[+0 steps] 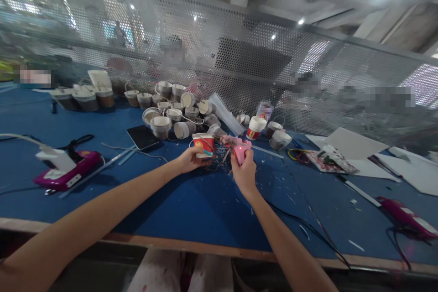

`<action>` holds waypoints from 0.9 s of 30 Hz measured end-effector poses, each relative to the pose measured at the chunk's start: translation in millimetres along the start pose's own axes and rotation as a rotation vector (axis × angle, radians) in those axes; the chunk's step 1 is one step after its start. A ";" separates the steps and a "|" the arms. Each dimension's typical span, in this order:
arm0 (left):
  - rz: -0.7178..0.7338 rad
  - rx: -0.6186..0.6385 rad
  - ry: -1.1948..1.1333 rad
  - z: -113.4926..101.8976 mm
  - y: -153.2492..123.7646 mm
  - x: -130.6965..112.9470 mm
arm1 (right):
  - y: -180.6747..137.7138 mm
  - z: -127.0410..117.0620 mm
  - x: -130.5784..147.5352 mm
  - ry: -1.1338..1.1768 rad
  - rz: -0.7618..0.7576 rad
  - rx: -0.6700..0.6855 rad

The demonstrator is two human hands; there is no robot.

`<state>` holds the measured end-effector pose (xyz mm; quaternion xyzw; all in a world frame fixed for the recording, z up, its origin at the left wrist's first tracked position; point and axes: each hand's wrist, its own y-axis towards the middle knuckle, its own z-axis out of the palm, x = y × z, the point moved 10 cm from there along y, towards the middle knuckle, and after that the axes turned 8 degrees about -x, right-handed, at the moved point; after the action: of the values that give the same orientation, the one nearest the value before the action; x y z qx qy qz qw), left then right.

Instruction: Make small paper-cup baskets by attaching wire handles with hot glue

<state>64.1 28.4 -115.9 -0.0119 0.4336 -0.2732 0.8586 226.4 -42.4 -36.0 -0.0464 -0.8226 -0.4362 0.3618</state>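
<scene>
My left hand (pixel 195 160) is wrapped round a red and white paper cup (pixel 205 143), held just above the blue table with its mouth up. A thin strand crosses the cup's rim. In my right hand (pixel 245 171) is a pink glue gun (pixel 241 148), its nozzle end pointing left towards the cup. Brown and white fibrous scraps cling around the nozzle and lie between the two hands. Whether the nozzle touches the cup I cannot tell. A stack of red and white paper cups (pixel 256 127) stands just beyond the glue gun.
Several grey-wrapped cups with handles (pixel 160 125) crowd the back left. A black phone (pixel 143 138) lies before them. A purple power strip (pixel 68 178) is at left, another purple strip (pixel 407 216) at right. A black cord (pixel 301 221) crosses the front right. A perforated metal screen (pixel 205 54) stands behind.
</scene>
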 end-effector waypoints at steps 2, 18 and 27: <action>-0.004 0.002 -0.009 0.0 -0.2 -0.1 | 0.2 0.3 -1.5 -0.010 0.012 0.003; -0.008 -0.020 0.011 -1.1 0.4 1.5 | -0.5 0.8 5.8 0.044 -0.023 0.029; 0.089 -0.047 0.084 -1.0 2.2 -2.2 | -2.1 -0.7 11.8 0.042 -0.073 0.015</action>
<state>63.3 31.6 -115.4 -0.0016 0.4755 -0.2247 0.8505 217.3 -47.1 -29.7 -0.0044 -0.8192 -0.4438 0.3633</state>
